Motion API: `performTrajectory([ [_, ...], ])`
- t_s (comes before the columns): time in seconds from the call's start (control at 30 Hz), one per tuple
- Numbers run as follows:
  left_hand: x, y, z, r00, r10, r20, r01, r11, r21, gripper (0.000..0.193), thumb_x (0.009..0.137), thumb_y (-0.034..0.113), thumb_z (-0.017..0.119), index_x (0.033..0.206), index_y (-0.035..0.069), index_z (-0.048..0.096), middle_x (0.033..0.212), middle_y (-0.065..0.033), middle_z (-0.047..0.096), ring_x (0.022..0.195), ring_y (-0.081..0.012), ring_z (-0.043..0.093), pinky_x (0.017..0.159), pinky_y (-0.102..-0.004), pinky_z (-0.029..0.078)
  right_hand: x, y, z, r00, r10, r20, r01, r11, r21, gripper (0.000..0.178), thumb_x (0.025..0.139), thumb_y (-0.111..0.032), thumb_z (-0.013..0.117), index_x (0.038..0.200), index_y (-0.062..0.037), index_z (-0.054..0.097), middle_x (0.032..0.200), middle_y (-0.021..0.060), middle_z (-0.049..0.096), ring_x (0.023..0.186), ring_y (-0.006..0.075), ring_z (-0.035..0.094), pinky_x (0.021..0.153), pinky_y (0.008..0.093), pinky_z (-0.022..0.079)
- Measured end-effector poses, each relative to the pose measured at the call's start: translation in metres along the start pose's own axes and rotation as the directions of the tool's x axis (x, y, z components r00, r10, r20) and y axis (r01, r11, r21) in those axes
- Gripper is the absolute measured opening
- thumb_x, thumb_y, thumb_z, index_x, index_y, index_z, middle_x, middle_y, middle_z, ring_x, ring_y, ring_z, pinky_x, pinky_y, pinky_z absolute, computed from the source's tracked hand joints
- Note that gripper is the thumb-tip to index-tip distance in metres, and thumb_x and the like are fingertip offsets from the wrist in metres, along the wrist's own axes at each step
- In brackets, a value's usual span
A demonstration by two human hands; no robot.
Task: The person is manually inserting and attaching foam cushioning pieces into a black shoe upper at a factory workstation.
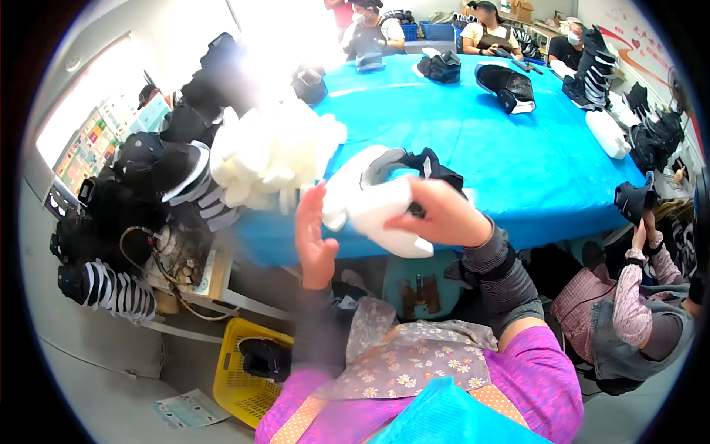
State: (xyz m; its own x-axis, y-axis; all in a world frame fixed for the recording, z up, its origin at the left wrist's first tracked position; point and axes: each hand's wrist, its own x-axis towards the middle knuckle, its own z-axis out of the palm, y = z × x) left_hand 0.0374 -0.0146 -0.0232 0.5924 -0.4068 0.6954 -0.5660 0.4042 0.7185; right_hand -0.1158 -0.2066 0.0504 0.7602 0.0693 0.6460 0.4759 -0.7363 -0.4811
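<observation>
At the table's near edge, my right hand (pixel 447 214) is closed on a smooth white cap-shaped insert (pixel 381 211), thumb and fingers at its right side. My left hand (pixel 314 237) is raised on the insert's left, fingers stretched out and slightly blurred, holding nothing. Just behind the insert lies a black cap (pixel 436 169), its grey inner side partly showing. A large pile of white inserts (pixel 270 152) stands to the left, close beyond my left hand.
Black caps (pixel 137 166) are heaped at the left. More caps (pixel 506 85) lie across the blue-covered table (pixel 481 140). A yellow basket (pixel 233 377) stands below left. One co-worker (pixel 629 318) handles a cap at the right; other people (pixel 492 37) sit at the far side.
</observation>
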Motion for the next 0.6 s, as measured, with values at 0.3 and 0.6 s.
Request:
performTrajectory([
  [0.3,-0.014,0.036,0.002,0.962,-0.204,-0.179,0.063,0.809,-0.585,0.059,0.099,0.027,0.062,0.148,0.007,0.034,0.135,-0.0177,0.055,0.118,-0.0308,0.058,0.103,-0.0486,0.046,-0.056,0.037,0.027,0.931,0.349,0.112,-0.366,0.883,0.295,0.042,0.089,-0.014,0.075,0.124,-0.0012,0.057,0.115,0.0131,0.065,0.105,0.0204,0.064,0.092,0.0330,0.051],
  [0.6,-0.022,0.029,0.029,0.867,-0.208,-0.452,0.010,0.915,-0.403,0.077,0.098,0.036,0.061,0.156,0.008,0.019,0.136,-0.0190,0.051,0.120,-0.0333,0.054,0.105,-0.0475,0.042,-0.082,0.031,0.050,0.845,0.493,-0.209,-0.080,0.502,0.861,0.064,0.099,-0.009,0.057,0.156,-0.0069,0.027,0.134,0.0090,0.055,0.105,0.0173,0.060,0.080,0.0291,0.054],
])
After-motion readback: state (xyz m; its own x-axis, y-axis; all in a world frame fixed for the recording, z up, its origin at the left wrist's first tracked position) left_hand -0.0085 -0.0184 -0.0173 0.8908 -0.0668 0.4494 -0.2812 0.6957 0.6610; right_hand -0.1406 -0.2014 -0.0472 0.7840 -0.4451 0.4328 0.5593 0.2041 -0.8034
